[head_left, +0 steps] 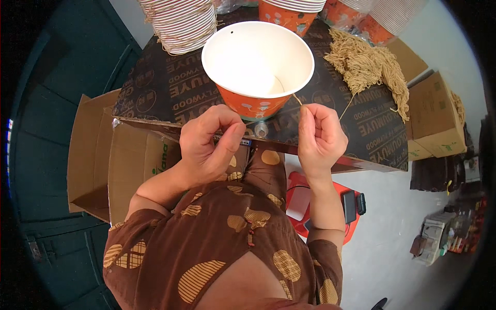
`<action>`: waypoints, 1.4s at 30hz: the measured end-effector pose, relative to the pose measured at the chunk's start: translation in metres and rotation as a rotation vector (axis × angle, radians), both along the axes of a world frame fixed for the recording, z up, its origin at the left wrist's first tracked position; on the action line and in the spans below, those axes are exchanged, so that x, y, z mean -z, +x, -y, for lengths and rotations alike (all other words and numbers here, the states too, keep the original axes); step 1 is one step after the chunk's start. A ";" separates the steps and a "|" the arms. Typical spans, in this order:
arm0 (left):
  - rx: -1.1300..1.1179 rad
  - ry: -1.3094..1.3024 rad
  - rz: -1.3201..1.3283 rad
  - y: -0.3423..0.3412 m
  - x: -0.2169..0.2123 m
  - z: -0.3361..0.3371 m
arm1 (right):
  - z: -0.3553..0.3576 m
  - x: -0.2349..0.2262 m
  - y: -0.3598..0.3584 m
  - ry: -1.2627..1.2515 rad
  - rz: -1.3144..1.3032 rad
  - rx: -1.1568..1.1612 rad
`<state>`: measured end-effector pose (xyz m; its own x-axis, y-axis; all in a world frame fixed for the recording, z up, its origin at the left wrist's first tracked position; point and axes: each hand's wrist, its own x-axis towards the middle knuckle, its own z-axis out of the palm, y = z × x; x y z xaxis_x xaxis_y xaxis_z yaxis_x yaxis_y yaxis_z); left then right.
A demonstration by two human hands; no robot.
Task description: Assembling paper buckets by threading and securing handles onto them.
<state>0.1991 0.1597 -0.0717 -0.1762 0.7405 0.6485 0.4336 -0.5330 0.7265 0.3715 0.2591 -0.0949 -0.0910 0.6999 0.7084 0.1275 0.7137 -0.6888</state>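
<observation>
A large paper bucket (257,64), white inside and orange with printed figures outside, stands at the table's near edge in front of me. A small dark hole shows near its far left rim. My right hand (322,135) is closed in a pinch on a tan string (297,99), which runs up to the bucket's right side by the rim. My left hand (213,139) is closed just in front of the bucket's lower left side, thumb and fingers together; anything between them is hidden. A pile of tan string (369,67) lies at the right, one strand trailing toward my right hand.
A tall stack of white-rimmed buckets (178,26) with string on it stands back left. More nested orange buckets (289,15) stand behind. The dark plywood tabletop (150,93) has cardboard boxes at its left (93,150) and right (436,116). A red stool (351,230) holds dark devices.
</observation>
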 end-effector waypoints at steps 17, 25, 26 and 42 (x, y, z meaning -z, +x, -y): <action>0.139 0.027 -0.827 -0.038 -0.074 -0.080 | -0.006 -0.001 -0.013 -0.001 -0.025 -0.031; 0.431 -0.551 -0.750 -0.029 -0.082 -0.110 | -0.008 0.000 -0.014 0.009 0.017 -0.059; 0.431 -0.551 -0.750 -0.027 -0.083 -0.111 | -0.008 -0.001 -0.014 0.010 0.017 -0.060; 0.523 -0.525 -0.582 -0.022 -0.080 -0.109 | -0.010 -0.008 -0.015 0.092 0.061 -0.012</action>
<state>0.1773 0.2687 0.0084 0.5080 0.8566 0.0906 0.6021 -0.4283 0.6738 0.3563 0.2693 -0.0866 -0.1436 0.6305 0.7628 0.1585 0.7755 -0.6111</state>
